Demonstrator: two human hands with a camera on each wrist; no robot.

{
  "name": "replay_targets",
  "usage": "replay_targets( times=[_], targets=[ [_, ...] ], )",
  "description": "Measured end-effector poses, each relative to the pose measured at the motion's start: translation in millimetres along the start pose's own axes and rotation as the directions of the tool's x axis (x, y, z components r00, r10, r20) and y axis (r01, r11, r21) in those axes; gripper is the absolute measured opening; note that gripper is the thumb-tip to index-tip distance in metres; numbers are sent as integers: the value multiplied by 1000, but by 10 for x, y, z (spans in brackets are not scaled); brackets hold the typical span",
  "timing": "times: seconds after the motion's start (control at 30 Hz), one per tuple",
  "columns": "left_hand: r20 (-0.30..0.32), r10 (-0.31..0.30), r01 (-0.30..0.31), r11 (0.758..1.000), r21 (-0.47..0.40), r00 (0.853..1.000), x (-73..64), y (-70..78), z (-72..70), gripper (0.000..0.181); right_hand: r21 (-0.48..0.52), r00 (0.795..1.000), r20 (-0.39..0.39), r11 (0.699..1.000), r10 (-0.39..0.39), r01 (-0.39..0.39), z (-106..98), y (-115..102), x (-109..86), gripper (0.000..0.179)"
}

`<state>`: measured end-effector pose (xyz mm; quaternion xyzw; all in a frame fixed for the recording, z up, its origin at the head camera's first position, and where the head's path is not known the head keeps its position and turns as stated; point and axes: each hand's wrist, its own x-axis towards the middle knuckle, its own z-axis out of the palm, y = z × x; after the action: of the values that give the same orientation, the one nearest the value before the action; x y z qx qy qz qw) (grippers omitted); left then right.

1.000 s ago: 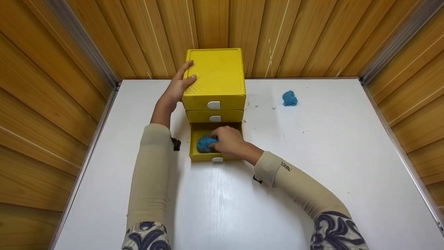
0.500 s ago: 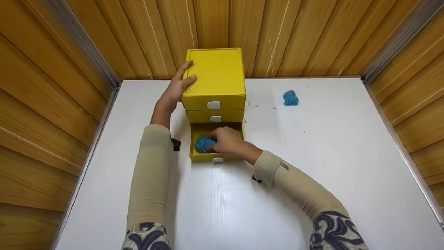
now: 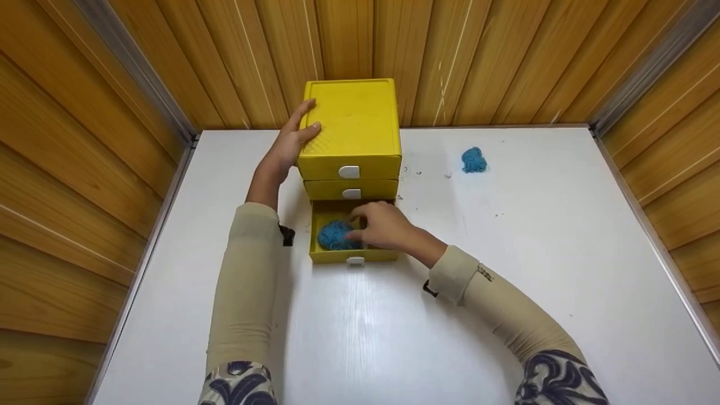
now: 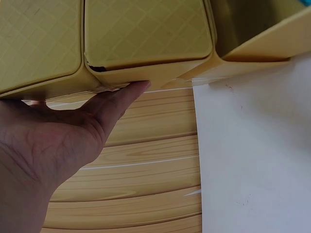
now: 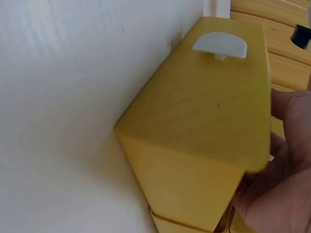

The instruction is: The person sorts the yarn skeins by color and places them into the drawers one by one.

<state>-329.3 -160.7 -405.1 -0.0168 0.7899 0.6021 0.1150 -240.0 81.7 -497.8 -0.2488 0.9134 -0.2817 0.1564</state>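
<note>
A yellow unit of small drawers (image 3: pixel 351 118) stands at the back, its bottom drawer (image 3: pixel 329 257) pulled out. My left hand (image 3: pixel 286 146) rests against the unit's left side, two digits reaching onto the top. The left wrist view has this hand (image 4: pixel 63 141) along the unit's edge, its digits extended. In the open drawer lies a ball of blue yarn (image 3: pixel 336 235). Just right of the ball, my right hand (image 3: pixel 385 225) reaches over the drawer with thumb and fingers spread apart, fingertips at the yarn. In the right wrist view the drawer front hides part of that hand (image 5: pixel 286 160).
Another small clump of blue yarn (image 3: pixel 474 160) lies on the white table (image 3: pixel 534 253), right of the unit. Wood-patterned panels (image 3: pixel 506 62) close in the back and sides. White pulls mark the drawer fronts.
My right hand has loosened from the yarn ball, its fingers spreading and shifting slightly right, while the ball stays in the drawer. My left hand stays on the unit.
</note>
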Motion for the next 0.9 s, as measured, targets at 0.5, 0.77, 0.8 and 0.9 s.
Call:
replay_targets(
  times=[0.5, 0.77, 0.8, 0.9],
  targets=[
    [4, -2, 2, 1000, -4, 1000, -3, -22, -1, 63, 254, 954, -294, 967, 60, 17, -475, 950, -727, 33],
    [7, -3, 3, 1000, -6, 1000, -10, -17, -6, 63, 230, 927, -329, 967, 181, -107, -580, 1437, -1057, 35],
    [8, -3, 3, 1000, -7, 1000, -9, -16, -3, 63, 225, 923, -335, 968, 187, -115, -590, 1471, -1089, 36],
    [10, 0, 0, 1000, -8, 1000, -2, -18, 2, 63, 209, 917, -344, 969, 201, -134, -610, 1542, -1167, 38]
  ],
)
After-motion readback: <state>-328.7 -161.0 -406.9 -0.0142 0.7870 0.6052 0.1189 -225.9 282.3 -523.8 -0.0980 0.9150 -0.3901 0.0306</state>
